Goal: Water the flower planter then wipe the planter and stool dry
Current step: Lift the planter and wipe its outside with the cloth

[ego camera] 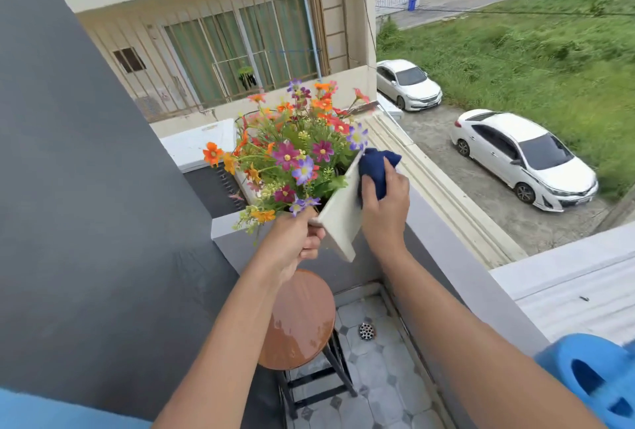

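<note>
Both hands are up at the planter (338, 212), held tilted in the air above the stool (302, 322), its long side running away from the person. Left hand (295, 243) pinches the near corner; right hand (385, 198), fingers (369, 188) curled round a blue cloth (376, 167), presses the right wall. No writing is readable anywhere.

body: two bare forearms | hands (383, 202) bare, no gloves | clothing: light-blue fabric at lower-left edge
</note>
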{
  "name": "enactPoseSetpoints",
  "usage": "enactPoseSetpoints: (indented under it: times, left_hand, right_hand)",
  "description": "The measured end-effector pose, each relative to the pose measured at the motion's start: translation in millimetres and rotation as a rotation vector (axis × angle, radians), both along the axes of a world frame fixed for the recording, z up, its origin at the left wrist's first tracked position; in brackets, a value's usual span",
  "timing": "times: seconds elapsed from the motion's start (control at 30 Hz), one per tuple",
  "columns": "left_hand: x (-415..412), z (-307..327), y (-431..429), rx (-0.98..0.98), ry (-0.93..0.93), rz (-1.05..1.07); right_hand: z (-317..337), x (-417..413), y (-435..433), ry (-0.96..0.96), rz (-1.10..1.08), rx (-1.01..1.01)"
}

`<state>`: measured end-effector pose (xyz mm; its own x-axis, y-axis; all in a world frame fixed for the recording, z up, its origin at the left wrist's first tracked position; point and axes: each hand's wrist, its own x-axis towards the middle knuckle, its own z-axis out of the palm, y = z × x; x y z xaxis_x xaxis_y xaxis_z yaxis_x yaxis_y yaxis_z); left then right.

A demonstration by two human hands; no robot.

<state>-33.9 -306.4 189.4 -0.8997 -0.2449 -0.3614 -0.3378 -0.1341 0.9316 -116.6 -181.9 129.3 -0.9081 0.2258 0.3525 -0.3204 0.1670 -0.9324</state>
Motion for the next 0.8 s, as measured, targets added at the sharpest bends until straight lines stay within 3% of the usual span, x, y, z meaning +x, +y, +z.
enactPoseSetpoints:
  times: [0.1, 0.27, 0.47, 0.8]
  left_hand:
    - [-3, -2, 2, 0.006, 0.020, 0.026]
    - [-14, 2, -4, 0.016, 0.025, 0.101]
    - [-19, 0, -10, 0.076, 0.002, 0.126]
    - [-16, -1, 1, 0.003, 0.004, 0.087]
  right_hand:
    - [-2, -3, -3, 0.003, -0.006, 0.002]
    - [-42, 52, -19, 0.242, 0.192, 0.098]
    - [-91, 77, -7, 0.106, 0.255, 0.105]
    - [-22, 34, -21, 0.171, 0.113, -0.041]
